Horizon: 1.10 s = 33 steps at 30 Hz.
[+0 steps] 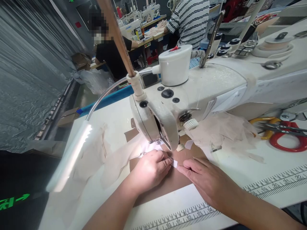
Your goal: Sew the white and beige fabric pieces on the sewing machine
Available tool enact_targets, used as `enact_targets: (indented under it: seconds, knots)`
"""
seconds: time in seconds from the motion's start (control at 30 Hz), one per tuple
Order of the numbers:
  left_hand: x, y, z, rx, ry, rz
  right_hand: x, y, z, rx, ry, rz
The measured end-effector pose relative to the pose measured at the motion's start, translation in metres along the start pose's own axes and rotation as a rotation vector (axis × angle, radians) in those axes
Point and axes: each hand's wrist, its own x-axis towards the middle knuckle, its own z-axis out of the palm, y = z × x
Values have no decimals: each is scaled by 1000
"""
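Below the head of a white sewing machine (155, 124), my left hand (152, 167) is closed, its fingertips pinched on a small white piece (174, 163) like a label or paper slip. My right hand (203, 175) comes in from the right with fingers curled together. Its fingertips reach the right end of the white piece; whether they grip anything is hidden. Under both hands lies a flat brown sheet (165, 191). Thin pale fabric (117, 163) spreads left from the needle area, and my left hand partly covers the stitching spot.
A lit tube lamp (72, 156) hangs at left on a flexible neck. Sheer fabric scraps (223, 131), red-handled scissors (287, 137) and a yellow-handled pair (266, 123) lie right. A printed ruler (192, 217) runs along the front edge. Two people sit at machines behind.
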Motion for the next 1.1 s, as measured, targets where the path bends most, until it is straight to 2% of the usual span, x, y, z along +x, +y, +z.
enact_targets:
  seconds: [0.4, 0.53, 0.6, 0.7, 0.83, 0.97, 1.1]
  knots:
    - [0, 3, 2, 4, 26, -30, -4, 2, 7, -47, -40, 13]
    - [0, 3, 1, -21, 13, -40, -1, 1, 12, -89, 1, 21]
    - [1, 3, -3, -78, -7, -54, 2, 0, 13, -90, -28, 43]
    - [0, 5, -17, -176, -98, -57, 7, 1, 13, -60, -92, 60]
    - [-9, 9, -38, -155, -192, -111, 10, 7, 9, -14, -172, 34]
    - [-27, 8, -42, -104, -152, -238, 15, 10, 2, 12, -226, 24]
    - [-36, 7, -32, -53, -63, -290, 18, 9, 0, 22, -179, -3]
